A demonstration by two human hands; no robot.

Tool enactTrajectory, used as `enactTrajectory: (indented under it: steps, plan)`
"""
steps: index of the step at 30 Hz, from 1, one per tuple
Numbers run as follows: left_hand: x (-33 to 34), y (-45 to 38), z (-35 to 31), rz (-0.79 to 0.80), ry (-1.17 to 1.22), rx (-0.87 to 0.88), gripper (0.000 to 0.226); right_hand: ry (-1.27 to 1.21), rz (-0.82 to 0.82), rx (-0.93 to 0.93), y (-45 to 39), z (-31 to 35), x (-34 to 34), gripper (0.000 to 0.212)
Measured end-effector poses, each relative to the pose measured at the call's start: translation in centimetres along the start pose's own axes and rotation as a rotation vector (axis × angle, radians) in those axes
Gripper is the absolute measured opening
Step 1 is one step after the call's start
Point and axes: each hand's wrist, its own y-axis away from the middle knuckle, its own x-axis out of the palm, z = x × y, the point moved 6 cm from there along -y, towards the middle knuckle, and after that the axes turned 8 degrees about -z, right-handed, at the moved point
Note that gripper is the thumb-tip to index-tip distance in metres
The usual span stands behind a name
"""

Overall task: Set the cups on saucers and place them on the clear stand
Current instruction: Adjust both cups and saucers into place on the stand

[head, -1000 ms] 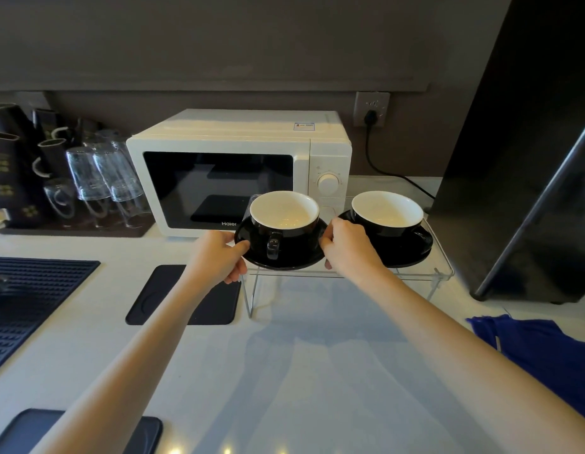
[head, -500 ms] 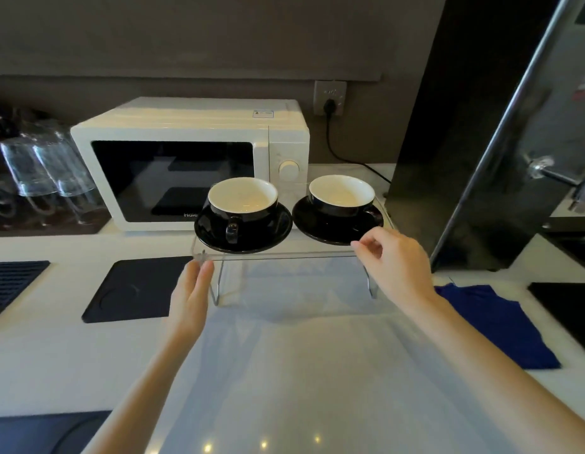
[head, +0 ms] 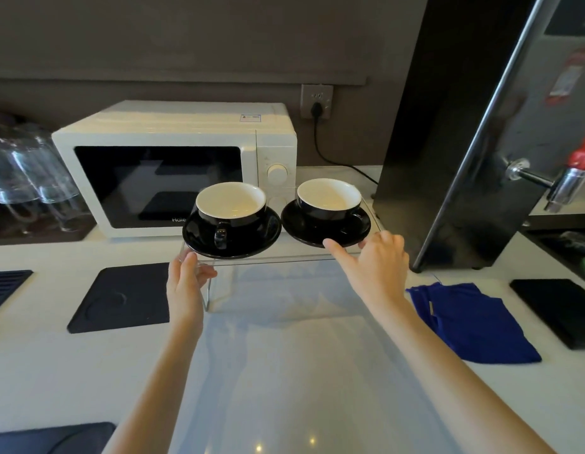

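Two black cups with white insides stand on black saucers, side by side on the clear stand (head: 284, 258). The left cup (head: 230, 201) sits on the left saucer (head: 199, 239), handle toward me. The right cup (head: 329, 196) sits on the right saucer (head: 294, 222). My left hand (head: 186, 286) grips the stand's front left corner and leg. My right hand (head: 376, 267) hovers at the stand's front right, fingers spread, with the fingertips touching the front rim of the right saucer.
A white microwave (head: 153, 132) stands right behind the stand. A tall black machine (head: 448, 126) with a metal tap (head: 566, 188) is at the right. A blue cloth (head: 468, 322), black mats (head: 124, 296) and upturned glasses (head: 29, 178) lie around on the white counter.
My hands let go of the left saucer and dropped back. The left hand has now closed on the stand's left corner; the right has reached to the right saucer's rim.
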Motion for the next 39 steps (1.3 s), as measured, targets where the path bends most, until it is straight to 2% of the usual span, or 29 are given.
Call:
enactTrajectory:
  steps: [7, 14, 17, 22, 26, 36, 38, 39]
  plan:
    - [-0.2, -1.5, 0.0, 0.056, -0.046, -0.004, 0.042, 0.027, -0.026, 0.001, 0.5, 0.7, 0.0, 0.078]
    - [-0.9, -2.8, 0.7, 0.065, -0.066, -0.057, 0.035, 0.025, -0.028, 0.008, -0.2, 0.6, 0.8, 0.074]
    - [-1.0, -3.2, 1.2, 0.066, -0.046, -0.064, 0.04, 0.036, 0.019, 0.004, -1.0, 0.4, 1.1, 0.075]
    - [-0.9, -3.2, 1.3, 0.059, -0.032, -0.056, 0.028, 0.045, 0.127, 0.01, -2.6, -0.3, 1.9, 0.084]
    - [-0.7, -3.2, 1.4, 0.021, 0.0, -0.054, 0.041, 0.059, 0.22, 0.026, -3.6, -0.6, 2.3, 0.089]
    - [-0.2, -2.4, 1.2, -0.024, -0.007, -0.079, 0.05, -0.002, 0.382, 0.041, -5.0, -1.2, 3.5, 0.09]
    - [-0.2, -2.2, 1.2, -0.051, -0.012, -0.08, 0.051, -0.038, 0.345, 0.053, -4.8, -1.1, 3.1, 0.085]
    - [-0.3, -2.1, 1.2, -0.067, -0.018, -0.082, 0.051, -0.067, 0.26, 0.057, -4.5, -0.9, 2.4, 0.079]
